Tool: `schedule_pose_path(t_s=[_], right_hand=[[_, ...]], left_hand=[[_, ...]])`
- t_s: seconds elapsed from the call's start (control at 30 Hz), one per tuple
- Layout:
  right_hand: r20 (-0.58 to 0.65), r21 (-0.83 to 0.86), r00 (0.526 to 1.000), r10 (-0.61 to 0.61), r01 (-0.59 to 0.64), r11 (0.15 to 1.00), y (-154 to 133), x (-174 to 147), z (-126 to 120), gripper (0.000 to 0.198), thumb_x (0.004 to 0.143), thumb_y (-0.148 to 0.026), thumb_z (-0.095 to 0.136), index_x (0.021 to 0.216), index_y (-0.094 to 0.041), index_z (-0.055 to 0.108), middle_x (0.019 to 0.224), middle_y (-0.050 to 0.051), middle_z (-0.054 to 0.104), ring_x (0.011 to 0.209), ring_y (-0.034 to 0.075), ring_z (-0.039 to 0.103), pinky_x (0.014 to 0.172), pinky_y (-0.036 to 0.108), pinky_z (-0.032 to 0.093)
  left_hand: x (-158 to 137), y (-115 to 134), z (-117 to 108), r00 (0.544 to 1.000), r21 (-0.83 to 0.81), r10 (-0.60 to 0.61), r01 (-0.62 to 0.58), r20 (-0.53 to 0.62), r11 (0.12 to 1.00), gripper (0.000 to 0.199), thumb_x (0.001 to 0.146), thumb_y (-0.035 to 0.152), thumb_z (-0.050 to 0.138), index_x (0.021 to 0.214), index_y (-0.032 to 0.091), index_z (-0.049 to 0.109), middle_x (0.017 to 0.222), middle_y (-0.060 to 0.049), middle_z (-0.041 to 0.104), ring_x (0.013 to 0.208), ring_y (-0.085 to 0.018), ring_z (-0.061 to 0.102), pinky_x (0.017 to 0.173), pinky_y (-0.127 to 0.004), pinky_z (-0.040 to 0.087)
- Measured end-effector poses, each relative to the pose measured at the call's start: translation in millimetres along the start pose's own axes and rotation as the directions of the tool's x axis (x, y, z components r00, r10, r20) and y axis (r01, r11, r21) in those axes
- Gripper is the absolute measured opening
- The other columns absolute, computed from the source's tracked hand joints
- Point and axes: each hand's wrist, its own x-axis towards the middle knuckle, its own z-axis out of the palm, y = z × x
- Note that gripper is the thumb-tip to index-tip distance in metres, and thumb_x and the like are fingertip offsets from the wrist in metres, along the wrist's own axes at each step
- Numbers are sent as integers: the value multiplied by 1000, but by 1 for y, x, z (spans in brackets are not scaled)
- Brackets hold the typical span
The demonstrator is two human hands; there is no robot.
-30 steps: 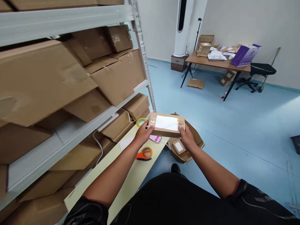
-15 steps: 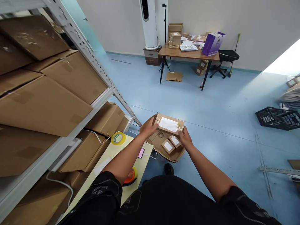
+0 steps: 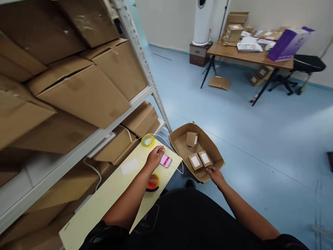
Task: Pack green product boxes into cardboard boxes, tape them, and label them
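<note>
A pale blue floor (image 3: pixel 247 139) runs across the room, and at the far right stands a wooden desk (image 3: pixel 221 51) with papers, small boxes and a purple bag (image 3: pixel 283 45) on it, a black chair (image 3: pixel 309 63) at its right. White shelving (image 3: pixel 142 97) packed with brown cartons (image 3: pixel 85 93) fills the left side. Beside it, on the near left, a cream tabletop (image 3: pixel 104 205) carries a yellow tape roll (image 3: pixel 143 141) toward its far end, a white sheet (image 3: pixel 130 166), an orange tape dispenser (image 3: pixel 153 181) and a phone (image 3: pixel 165 160) by the right edge. Right of the tabletop, an open carton (image 3: pixel 213 146) holds two labelled boxes (image 3: pixel 195 161) side by side in its near part and another box (image 3: pixel 191 139) farther back. The left hand (image 3: pixel 154 159) is over the tabletop just beside the phone, fingers loosely bent; whether thumb and fingertips meet, or touch the phone, I cannot tell. The right hand (image 3: pixel 215 174) is at the carton's near right side, fingers curled close to the right-hand labelled box; whether they grip anything cannot be told.
</note>
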Motion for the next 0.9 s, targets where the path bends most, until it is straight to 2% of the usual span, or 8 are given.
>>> schedule_pose_path(t_s=[0.2,0.4,0.53,0.67,0.9], right_hand=[[179,-105,964,-198,219,970,-54,28,17,33,79,-51,60,93,-24,73,99,7,77,99,29,70,89,38,49],[323,-177,896,-306,374,910,-112,34,34,30,79,-49,61,88,-24,73,89,5,77,88,27,69,83,36,49],[372,-173,847,-379,465,868,-134,16,52,32,80,-50,57,87,-23,73,83,3,74,84,25,67,78,34,48],[392,-178,820,-416,512,841,-150,-15,74,36,82,-54,56,87,-22,71,82,3,74,82,26,68,77,35,47],[463,-119,746,-479,588,800,-171,-80,135,36,78,-55,57,88,-24,71,82,3,74,83,26,69,79,36,49]], left_hand=[[-63,-34,-24,969,-60,-130,120,-212,991,44,86,53,63,114,20,69,115,-9,75,108,-25,70,96,-40,55],[-125,-53,-38,899,-177,-232,177,-371,968,43,80,48,68,112,19,69,112,-10,76,107,-27,72,98,-42,55],[-165,-71,-55,865,-228,-264,180,-427,957,42,82,48,66,114,20,69,115,-10,76,108,-26,72,97,-42,56],[-210,-97,-73,836,-255,-282,177,-472,951,46,85,51,64,118,19,69,119,-11,75,110,-26,71,94,-40,57],[-302,-154,-92,776,-344,-327,152,-539,927,45,84,53,65,115,20,70,116,-10,75,109,-26,70,93,-40,56]])
